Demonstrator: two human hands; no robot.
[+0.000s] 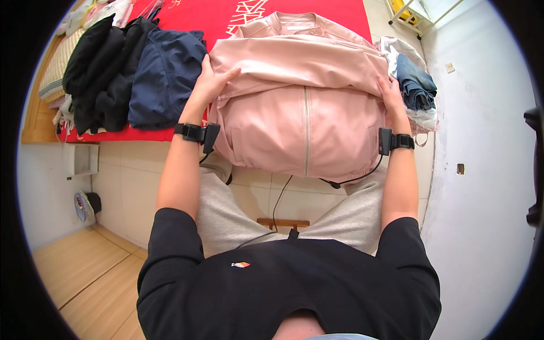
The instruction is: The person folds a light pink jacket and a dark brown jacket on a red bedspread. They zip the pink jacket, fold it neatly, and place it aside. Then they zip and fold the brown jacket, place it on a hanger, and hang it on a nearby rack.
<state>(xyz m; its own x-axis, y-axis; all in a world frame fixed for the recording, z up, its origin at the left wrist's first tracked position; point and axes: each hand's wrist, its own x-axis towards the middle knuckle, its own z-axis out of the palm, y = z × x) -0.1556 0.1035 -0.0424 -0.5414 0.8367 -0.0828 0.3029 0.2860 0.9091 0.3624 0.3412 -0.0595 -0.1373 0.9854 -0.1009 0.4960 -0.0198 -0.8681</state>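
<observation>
A pale pink zip-up jacket [340,127] lies front up before me, its sleeves folded across the chest. Its lower part hangs over the bed's front edge, above my knees. At the jacket's left side my left hand [214,82] grips the folded sleeve, thumb on top and most fingers hidden behind the cloth. My right hand [392,93] holds the opposite side, with its fingertips on the sleeve's fold. A silvery zipper [307,130] runs down the middle of the jacket.
On the red bedspread [198,17], dark blue clothing [164,79] and black clothing [105,85] lie at left. Folded jeans [416,82] rest on a pile at right, near the white wall [481,170]. A cable [277,198] hangs between my knees. A wooden stool [283,222] is below.
</observation>
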